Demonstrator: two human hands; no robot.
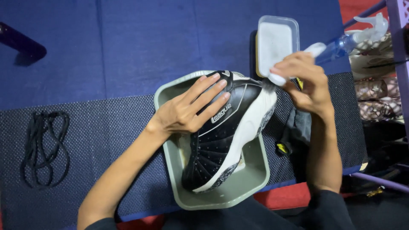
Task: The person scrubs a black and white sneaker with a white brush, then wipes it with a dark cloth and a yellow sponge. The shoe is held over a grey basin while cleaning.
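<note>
**Sneaker scrub, one hand holding, one hand brushing**

Nearest the front edge of the table sits a grey-green plastic tray (pixel 255 181), and the black-and-white sneaker (pixel 221 145) lies in it on its side, heel toward the near edge, toe poking up over the tray's far rim. The left hand (pixel 187 108) is flat on the upper, fingers spread and pressing down, not curled around anything. Just pinning the shoe in place.

The right hand (pixel 304 81) is past the toe, fingers clenched around a white-handled brush (pixel 276 79), bristles touching the white rubber at the toe end.

My guess on handling: the shoe looks light but bulky, with a fairly stiff sole and a softer, smooth upper that'd get slippery when wet. A palm on the side panel works, though gripping the heel or the collar would probably hold better.

Right of the tray there's a dark cloth (pixel 298 127) bunched on the black mesh mat (pixel 85 145). Over at the left edge of the mat, well apart, the black laces (pixel 44 149) lie in a loose pile. Further back on the blue table cover (pixel 128 42) sits a clear rectangular tub (pixel 277 40) with something white in it, and a blue spray bottle (pixel 345 42) lying beside it near the far right corner.
</note>
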